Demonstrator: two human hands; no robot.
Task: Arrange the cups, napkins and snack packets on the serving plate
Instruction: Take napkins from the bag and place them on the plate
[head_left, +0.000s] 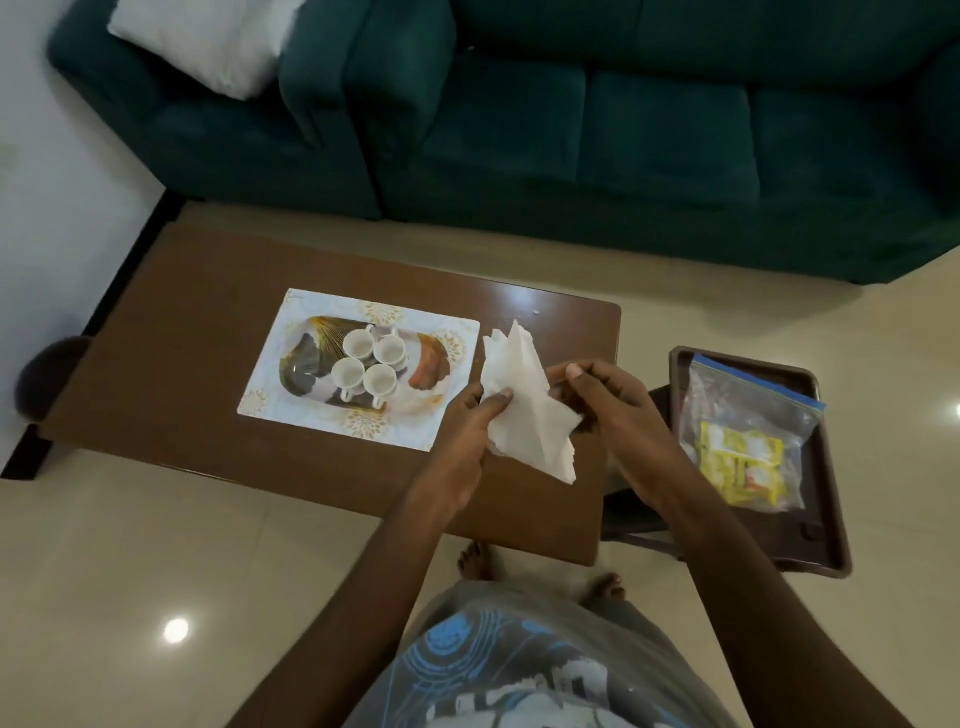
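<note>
Both forearms reach forward from the bottom of the view and meet over the right end of the brown table (182, 332). The left hand (467, 431) is turned with its back up, its thumb laid across the front of a bunch of white napkins (524, 410) and its fingers (467, 397) curled behind, clamped on the paper's left edge. The right hand (618, 410) comes in from the right with the wrist bent inward; its thumb and fingers (574, 371) are pinched together on the napkins' upper right edge. The napkins are held in the air between the two hands, above the table and just right of the placemat (457, 415), crumpled and fanned, with corners pointing up and down. On the placemat lies the oval serving plate (306, 364) with a dark and orange pattern, and four white cups (366, 364) stand close together in a square at its middle, mouths up. To the right of the table, well apart from the plate, a dark brown tray (826, 545) holds a clear zip bag (753, 410) with yellow snack packets (737, 467) inside. A green sofa (623, 130) stands beyond the table.
</note>
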